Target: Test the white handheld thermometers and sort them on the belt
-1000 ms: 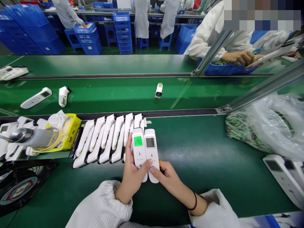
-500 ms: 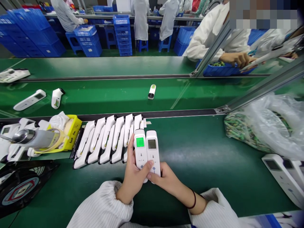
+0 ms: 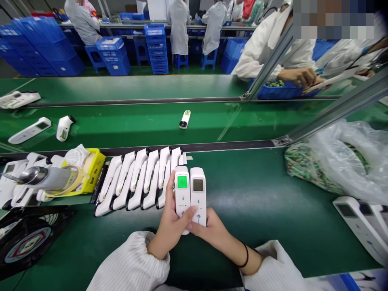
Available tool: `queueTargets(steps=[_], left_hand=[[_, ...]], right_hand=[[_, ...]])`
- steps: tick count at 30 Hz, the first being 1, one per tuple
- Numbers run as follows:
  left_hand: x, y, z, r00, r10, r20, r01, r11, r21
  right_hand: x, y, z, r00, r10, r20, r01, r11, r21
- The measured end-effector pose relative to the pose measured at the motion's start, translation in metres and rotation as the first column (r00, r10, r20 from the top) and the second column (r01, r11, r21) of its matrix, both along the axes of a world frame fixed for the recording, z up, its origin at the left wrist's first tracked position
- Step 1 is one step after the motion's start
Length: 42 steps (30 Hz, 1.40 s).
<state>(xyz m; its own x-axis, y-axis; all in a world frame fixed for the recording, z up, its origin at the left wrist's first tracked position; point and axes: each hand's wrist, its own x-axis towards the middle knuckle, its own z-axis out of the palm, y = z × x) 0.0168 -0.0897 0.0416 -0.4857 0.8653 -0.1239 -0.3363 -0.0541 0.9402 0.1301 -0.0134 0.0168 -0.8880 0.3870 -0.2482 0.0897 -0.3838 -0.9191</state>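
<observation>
Two white handheld thermometers are held side by side above the green table. My left hand is wrapped round the left thermometer, whose screen glows green; its thumb reaches across to the other one. My right hand grips the lower end of the right thermometer, whose screen is grey and unlit. Just left of my hands, a row of several white thermometers lies on the table, packed side by side with their black-rimmed ends showing.
A yellow basket with a bottle stands at left, above a black fan. Behind the table, a green belt carries loose thermometers. A bag of green parts lies at right, near more thermometers. A co-worker's hand is beyond.
Both held thermometers have shifted slightly right and stand a little apart at the top. The loose thermometers on the belt have moved left.
</observation>
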Motion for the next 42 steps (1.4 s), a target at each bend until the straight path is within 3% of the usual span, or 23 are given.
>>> queueTargets(steps=[6,12,20,26,34,42], left_hand=[[-0.004,-0.002,0.001,0.994,-0.105,-0.022,0.105,0.994,0.022],[-0.004,0.000,-0.003,0.995,-0.075,-0.066,0.077,0.997,0.021],[-0.002,-0.003,0.000,0.992,-0.087,-0.096,0.092,0.995,0.043],[0.000,-0.005,0.003,0.991,-0.083,-0.108,0.085,0.996,0.018],[0.000,-0.004,0.009,0.975,-0.085,-0.206,0.090,0.996,0.016],[0.003,-0.004,0.006,0.971,-0.109,-0.213,0.112,0.994,0.001]], right_hand=[[0.001,0.000,0.002,0.997,-0.074,-0.035,0.072,0.996,-0.049],[-0.001,-0.001,0.002,0.998,-0.053,-0.046,0.050,0.996,-0.070],[0.005,0.001,0.001,0.998,-0.026,-0.053,0.030,0.997,0.072],[0.004,0.002,0.003,0.995,0.002,-0.097,0.003,0.999,0.049],[0.001,-0.005,0.006,0.988,-0.082,-0.132,0.090,0.994,0.058],[0.002,0.008,0.005,0.996,-0.011,-0.084,0.019,0.995,0.094]])
